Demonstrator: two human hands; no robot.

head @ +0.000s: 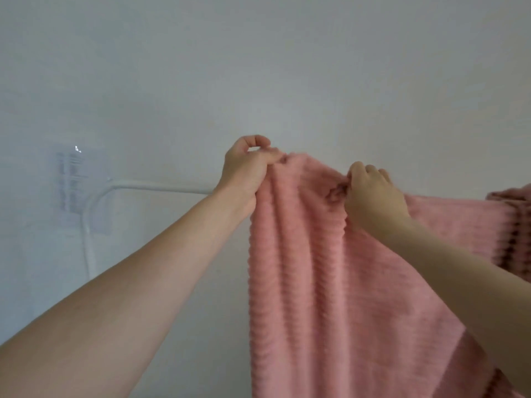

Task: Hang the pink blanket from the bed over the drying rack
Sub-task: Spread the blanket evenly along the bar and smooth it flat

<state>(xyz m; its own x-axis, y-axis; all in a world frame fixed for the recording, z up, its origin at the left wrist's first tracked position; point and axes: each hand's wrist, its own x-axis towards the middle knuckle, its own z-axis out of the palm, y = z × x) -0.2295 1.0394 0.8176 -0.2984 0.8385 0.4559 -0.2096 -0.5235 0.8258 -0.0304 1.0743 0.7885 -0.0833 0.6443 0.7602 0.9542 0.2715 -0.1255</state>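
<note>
Head view: spreading step, late in task by the look of it. Left hand [247,168] pinching top edge of pink blanket [330,268], fingers curled round fabric. Right hand [373,196] pinching same edge just right of left grip, bunched folds between the two. Blanket draped from grips down, more fabric trailing right of right grip. White rack bar [161,187] running left from left grip to clear wall mount [79,185]. Next, likely: sliding left grip left along bar, pulling folds flat, keeping edge from slipping off. Hidden: bar under blanket, so actual drape over it unconfirmed. Cut off: blanket bottom and right end. Motion blur throughout, fingertip detail poor.
</note>
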